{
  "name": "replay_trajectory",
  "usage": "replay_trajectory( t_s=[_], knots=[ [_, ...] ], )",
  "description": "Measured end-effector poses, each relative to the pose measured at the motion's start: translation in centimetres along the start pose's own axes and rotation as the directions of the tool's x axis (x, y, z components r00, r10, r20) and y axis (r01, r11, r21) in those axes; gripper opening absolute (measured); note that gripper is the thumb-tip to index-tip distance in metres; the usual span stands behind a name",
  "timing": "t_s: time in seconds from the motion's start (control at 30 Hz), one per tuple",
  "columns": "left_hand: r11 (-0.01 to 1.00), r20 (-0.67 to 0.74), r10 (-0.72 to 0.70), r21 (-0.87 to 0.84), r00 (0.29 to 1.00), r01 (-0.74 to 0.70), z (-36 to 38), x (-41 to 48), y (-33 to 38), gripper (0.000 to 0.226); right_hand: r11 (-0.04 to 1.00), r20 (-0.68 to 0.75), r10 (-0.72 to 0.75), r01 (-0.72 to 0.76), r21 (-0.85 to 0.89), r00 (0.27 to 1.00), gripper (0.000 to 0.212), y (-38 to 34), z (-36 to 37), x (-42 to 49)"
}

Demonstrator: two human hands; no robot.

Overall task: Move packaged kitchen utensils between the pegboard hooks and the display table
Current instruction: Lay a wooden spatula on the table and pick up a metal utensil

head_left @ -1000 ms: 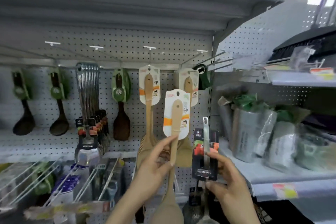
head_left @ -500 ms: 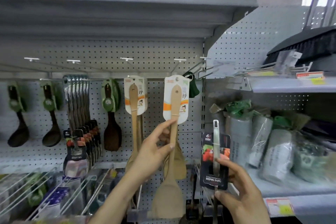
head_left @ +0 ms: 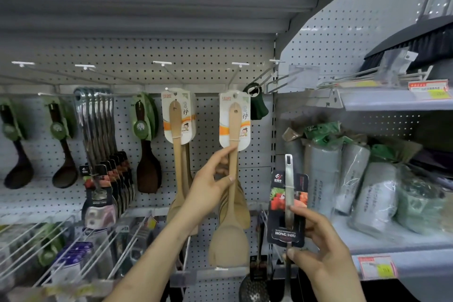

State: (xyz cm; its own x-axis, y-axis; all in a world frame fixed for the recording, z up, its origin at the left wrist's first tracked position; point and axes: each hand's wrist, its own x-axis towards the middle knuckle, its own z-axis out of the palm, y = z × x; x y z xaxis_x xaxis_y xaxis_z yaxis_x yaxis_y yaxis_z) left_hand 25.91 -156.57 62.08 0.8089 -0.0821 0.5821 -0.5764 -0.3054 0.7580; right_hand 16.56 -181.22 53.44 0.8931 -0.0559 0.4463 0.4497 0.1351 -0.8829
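Note:
My left hand (head_left: 208, 186) pinches the handle of a wooden spatula (head_left: 231, 203) with a white and orange card. Its card top sits at the tip of a pegboard hook (head_left: 236, 73), over other wooden spatulas hanging behind. I cannot tell whether the card is on the hook. My right hand (head_left: 316, 247) grips a steel utensil (head_left: 288, 193) on a black card, held upright in front of the shelf post. Its lower end is hidden below the frame.
More wooden spatulas (head_left: 177, 154) hang on the neighbouring hook. Steel turners (head_left: 103, 154), a dark rice paddle (head_left: 147, 154) and ladles (head_left: 63, 149) hang further left. Wrapped rolls (head_left: 355, 179) fill the right-hand shelf. Wire hooks (head_left: 274, 78) jut out at the corner.
My left hand has lifted the wooden spatula up and right to the hook. My right hand with the steel utensil has shifted right and slightly down. The view has tilted.

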Motion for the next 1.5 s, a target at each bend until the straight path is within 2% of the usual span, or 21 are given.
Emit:
replay_trajectory(
  t_s=[0.37,0.57,0.8,0.93,1.13,1.27,1.5],
  knots=[
    [0.999,-0.037,0.008,-0.03,0.999,-0.009,1.4,2.1,-3.6,0.076,0.999,-0.002,-0.005,0.005,-0.054,1.0,0.09,1.3,-0.7,-1.1],
    [1.0,-0.021,-0.023,-0.011,1.0,0.022,0.4,0.4,-5.1,0.069,0.995,0.021,-0.015,0.017,-0.099,1.0,0.091,1.4,-0.4,-1.6],
    [0.987,0.013,-0.089,0.133,0.996,0.087,-3.1,-6.0,-5.1,0.057,0.985,0.142,-0.068,0.089,-0.146,0.988,0.086,0.1,3.2,0.0],
    [0.98,0.039,-0.158,0.13,0.987,0.151,-6.2,-12.9,-3.7,0.052,0.986,0.243,-0.095,0.125,-0.111,0.965,0.08,-0.6,7.9,1.3],
    [0.954,-0.003,-0.287,0.092,0.958,0.286,-13.2,-22.4,-2.2,0.057,0.985,0.403,-0.154,0.174,-0.013,0.902,0.072,-2.1,17.8,0.4],
    [0.94,-0.054,-0.33,0.073,0.943,0.333,-18.9,-26.8,-1.4,0.058,0.979,0.45,-0.195,0.199,0.04,0.872,0.069,-3.0,25.7,-1.9],
    [0.931,-0.034,-0.359,0.062,0.933,0.36,-31.7,-34.4,0.7,0.07,0.969,0.484,-0.243,0.232,0.084,0.841,0.073,-4.0,41.7,-7.5]
  ],
)
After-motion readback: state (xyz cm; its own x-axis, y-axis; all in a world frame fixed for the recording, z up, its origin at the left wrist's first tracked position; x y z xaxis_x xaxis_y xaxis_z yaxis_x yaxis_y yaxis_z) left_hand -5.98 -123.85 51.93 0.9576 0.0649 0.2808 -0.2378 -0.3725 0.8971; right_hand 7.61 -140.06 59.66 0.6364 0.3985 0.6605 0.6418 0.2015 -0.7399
